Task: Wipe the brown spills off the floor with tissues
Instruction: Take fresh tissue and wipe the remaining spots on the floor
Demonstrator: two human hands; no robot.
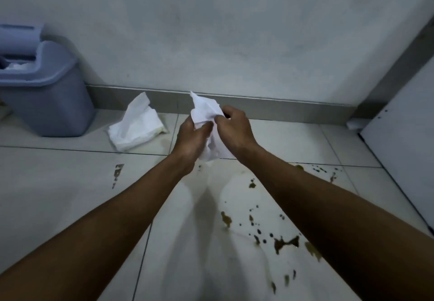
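1. Currently observed, head view: both bare forearms extended forward over white tiled floor (58,195), meeting at scene centre, above the tiles.
2. Left hand (191,137): fingers curled, thumb pressed against a white tissue (204,110), gripping its lower left part.
3. Right hand (234,129): fingers bent inward, pinching the same tissue at its right edge; fingertips close to those of the left hand.
4. Tissue: crumpled, held between both hands, upper corner pointing up toward the far skirting board (281,106), lower end hanging between the wrists. Clear of the floor.
5. Brown spills (285,242): scattered over near-right tiles, largest blotches just beside the right forearm, smaller drops trailing toward the near edge. Further drops noted right, near a white door panel (404,148). Separate small brown streak (118,170) on the left, just beside the left forearm.
6. Second white tissue wad (135,126): lying on the floor left of the hands, near the far wall, faint yellowish staining at its right edge.
7. Blue-grey bin (49,98): standing at far left against the wall (211,30), touching nothing but the floor; white material visible inside its top opening.
8. Faint smeared film noted on tiles beneath and between the forearms.
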